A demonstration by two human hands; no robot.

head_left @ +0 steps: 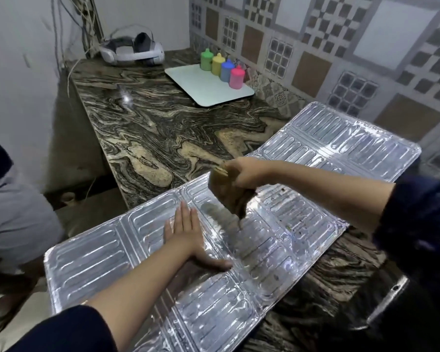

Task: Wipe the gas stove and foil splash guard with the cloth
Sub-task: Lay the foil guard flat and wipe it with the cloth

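The silver foil splash guard lies unfolded and flat across the marble counter, with its far panel curving up toward the tiled wall. My left hand presses flat on its middle panel, fingers together and thumb spread. My right hand is shut on a brownish-yellow cloth, which hangs bunched from the fist with its lower tip just above or touching the foil. A dark metal edge at the lower right, maybe the gas stove, pokes out beside the foil; most of it is out of view.
The marble counter runs back to a white tray holding several coloured bottles. A white headset sits in the far corner. A patterned tile wall is on the right. Another person's leg stands at the left.
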